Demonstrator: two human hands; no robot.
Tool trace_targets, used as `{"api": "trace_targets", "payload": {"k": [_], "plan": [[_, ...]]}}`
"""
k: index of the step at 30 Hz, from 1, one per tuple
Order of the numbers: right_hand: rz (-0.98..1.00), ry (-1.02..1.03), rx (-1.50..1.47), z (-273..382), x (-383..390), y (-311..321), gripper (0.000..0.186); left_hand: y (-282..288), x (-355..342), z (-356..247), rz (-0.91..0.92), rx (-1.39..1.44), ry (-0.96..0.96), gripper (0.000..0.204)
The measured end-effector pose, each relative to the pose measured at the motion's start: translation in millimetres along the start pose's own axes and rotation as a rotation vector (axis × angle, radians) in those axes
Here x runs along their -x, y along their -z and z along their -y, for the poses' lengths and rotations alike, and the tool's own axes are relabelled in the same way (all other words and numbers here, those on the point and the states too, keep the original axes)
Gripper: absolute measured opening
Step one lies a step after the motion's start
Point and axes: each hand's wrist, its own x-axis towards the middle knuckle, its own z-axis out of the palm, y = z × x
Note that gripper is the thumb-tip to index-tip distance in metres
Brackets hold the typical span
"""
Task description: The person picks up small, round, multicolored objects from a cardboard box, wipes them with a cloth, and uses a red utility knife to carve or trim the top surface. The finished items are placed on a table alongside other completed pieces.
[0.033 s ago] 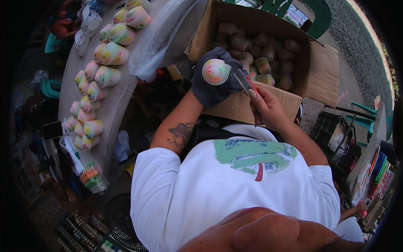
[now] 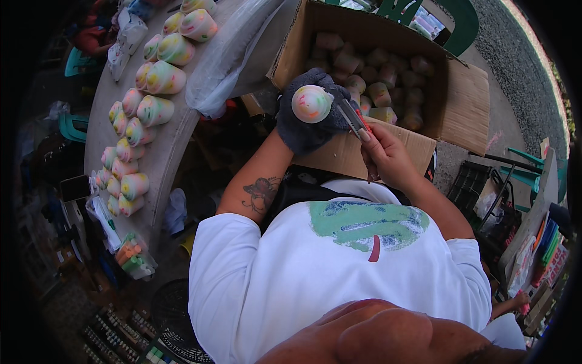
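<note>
A dark grey cloth (image 2: 306, 139) covers my left hand (image 2: 288, 128), hiding its fingers. Held in that cloth is a round, white cup-shaped piece (image 2: 311, 104) speckled with pink, orange and green, its round end facing up. My right hand (image 2: 383, 151) grips a utility knife (image 2: 353, 117) with a red part on its handle. The blade end points up and left, close beside the piece; whether they touch I cannot tell. Both hands are over the near flap of an open cardboard box (image 2: 464, 100), which holds many similar cup-shaped pieces (image 2: 379, 94).
On the curved grey table (image 2: 182, 124) at the left stand rows of speckled pieces (image 2: 156, 111). Clear plastic sheeting (image 2: 212, 85) drapes over its inner edge. A green chair (image 2: 464, 27) is behind the box; a black crate (image 2: 467, 185) is at right.
</note>
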Motion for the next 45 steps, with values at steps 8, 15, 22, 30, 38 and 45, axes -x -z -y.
{"api": "trace_targets", "payload": {"k": [8,15,22,30,38,45], "plan": [[-0.006,-0.014,0.048,-0.2,-3.7,1.2,0.032,-3.2,2.5,0.0,-0.029,0.110,0.056,0.030],[-0.033,-0.032,0.190,-1.8,-3.6,1.0,0.034,-3.7,2.3,6.6,-0.018,0.032,-0.026,0.027],[-0.042,-0.055,0.262,1.6,-0.5,0.1,0.036,-9.1,3.9,3.6,-0.083,0.126,0.062,0.023],[-0.030,-0.076,0.259,6.5,2.0,-2.2,0.029,-9.4,2.0,1.7,-0.111,0.093,0.049,0.022],[-0.012,-0.136,0.260,10.0,2.7,-1.4,0.036,-10.2,3.8,4.0,-0.078,0.175,0.076,0.027],[0.003,-0.118,0.250,9.7,3.0,-4.1,0.030,-10.4,5.5,4.0,-0.048,0.255,0.119,0.031]]}}
